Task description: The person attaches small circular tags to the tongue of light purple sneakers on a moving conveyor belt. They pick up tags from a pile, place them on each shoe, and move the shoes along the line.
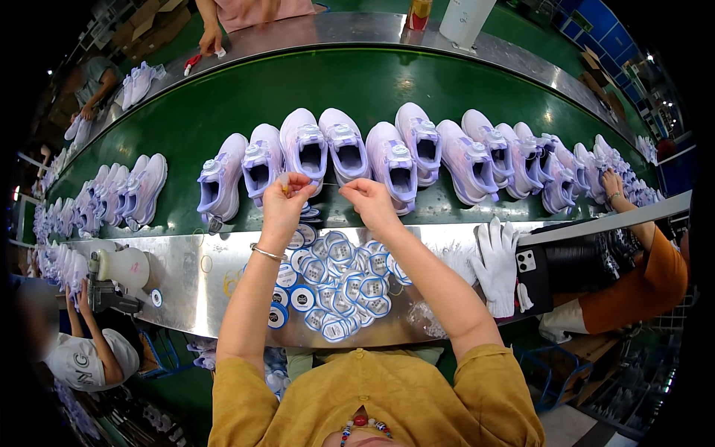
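Observation:
Both my hands are raised over the near edge of the green conveyor belt, just in front of a row of pale lilac shoes (344,145). My left hand (287,200) is closed in a pinch, with a small yellowish bit showing at its fingertips. Across from it, my right hand (370,203) pinches too. A thin pale string (328,184) runs between the two sets of fingertips. Below my hands, a pile of round white tags with blue rims (344,279) lies on the metal ledge (179,272), between my forearms.
More shoes line the green belt (246,97) on both sides. White gloves (495,264) and a phone (526,261) lie right of the tags. Left stands a whitish plastic container (125,268). Co-workers sit at both sides; a person's hand (211,39) shows across the belt.

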Available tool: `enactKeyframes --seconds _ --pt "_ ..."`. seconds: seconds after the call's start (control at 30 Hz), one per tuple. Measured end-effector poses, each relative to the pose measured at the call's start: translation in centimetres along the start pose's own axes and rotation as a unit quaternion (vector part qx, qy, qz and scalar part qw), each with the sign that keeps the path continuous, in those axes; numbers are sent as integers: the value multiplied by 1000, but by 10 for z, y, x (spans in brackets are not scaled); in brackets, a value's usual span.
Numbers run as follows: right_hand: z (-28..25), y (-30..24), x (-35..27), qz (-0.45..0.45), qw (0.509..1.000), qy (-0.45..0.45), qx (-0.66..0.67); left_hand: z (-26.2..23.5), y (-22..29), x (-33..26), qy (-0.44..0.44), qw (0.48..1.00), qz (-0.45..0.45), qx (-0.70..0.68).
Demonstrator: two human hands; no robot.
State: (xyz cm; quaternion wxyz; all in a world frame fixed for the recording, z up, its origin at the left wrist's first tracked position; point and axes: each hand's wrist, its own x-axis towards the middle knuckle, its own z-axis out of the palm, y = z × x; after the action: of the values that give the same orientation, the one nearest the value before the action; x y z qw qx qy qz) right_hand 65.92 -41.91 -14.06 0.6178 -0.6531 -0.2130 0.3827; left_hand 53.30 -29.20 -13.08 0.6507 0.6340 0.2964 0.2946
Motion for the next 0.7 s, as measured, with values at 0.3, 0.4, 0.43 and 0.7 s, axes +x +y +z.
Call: enactKeyframes --seconds 0.3,0.4,0.43,0.7 --pt "12 -5 -4 163 973 -80 143 -4 3 -4 3 994 -110 -18" --pt "18 -7 -1 163 975 -89 122 -9 -4 -3 -5 993 -108 -42" --pt "20 -7 2 158 977 -91 110 -10 -3 -3 -5 994 -104 -40" --pt "9 -34 -15 9 981 -190 38 -33 12 -3 35 999 -18 17"
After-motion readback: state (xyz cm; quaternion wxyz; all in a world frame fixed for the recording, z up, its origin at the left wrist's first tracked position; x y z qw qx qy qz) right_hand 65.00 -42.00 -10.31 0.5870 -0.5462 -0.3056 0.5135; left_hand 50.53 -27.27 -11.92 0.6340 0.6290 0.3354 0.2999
